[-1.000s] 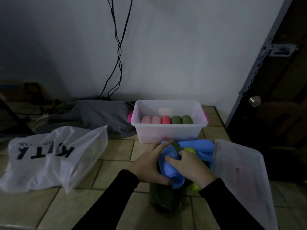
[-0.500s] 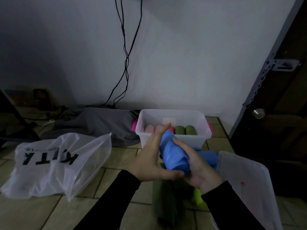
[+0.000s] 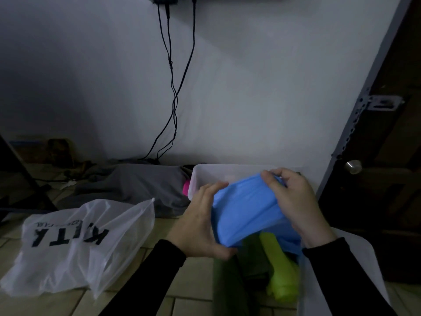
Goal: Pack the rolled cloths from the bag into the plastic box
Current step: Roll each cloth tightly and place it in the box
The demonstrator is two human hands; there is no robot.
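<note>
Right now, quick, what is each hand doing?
Left hand: holds the blue cloth from the side, thumb curled under.
Right hand: pinches its top end.

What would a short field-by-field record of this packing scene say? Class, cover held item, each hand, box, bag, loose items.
Held item: blue cloth, lifted in front of the box
Left hand: supports its lower end
Right hand: grips its upper end
Plastic box: open, against the wall
Bag: on the tiles, left
Loose items: lime-green roll below the hands

Both hands raised, fingers (image 3: 272,179) curled.
</note>
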